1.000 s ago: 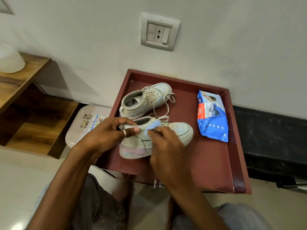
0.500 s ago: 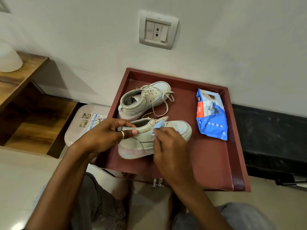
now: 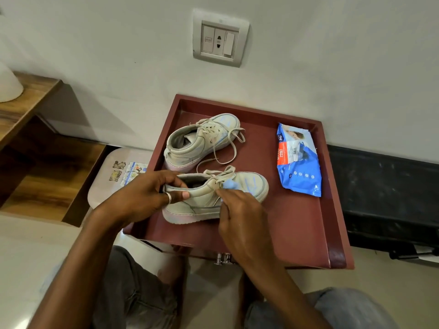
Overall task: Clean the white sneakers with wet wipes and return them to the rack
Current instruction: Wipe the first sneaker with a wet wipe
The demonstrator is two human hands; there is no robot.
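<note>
Red worktop [image 3: 308,233] mid-frame. Our left hand [image 3: 142,198] fingers pinch near sneaker [image 3: 204,203] at heel collar; right hand [image 3: 242,222] fingers pinch blue wipe [image 3: 229,185] at laces. Sneaker axis left-right, toe rightward beyond right hand.

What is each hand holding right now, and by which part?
The left hand grips the nearer sneaker by its heel collar, thumb outside. The right hand pinches a bunched blue wipe, pressing it on that sneaker's side near the laces.
</note>
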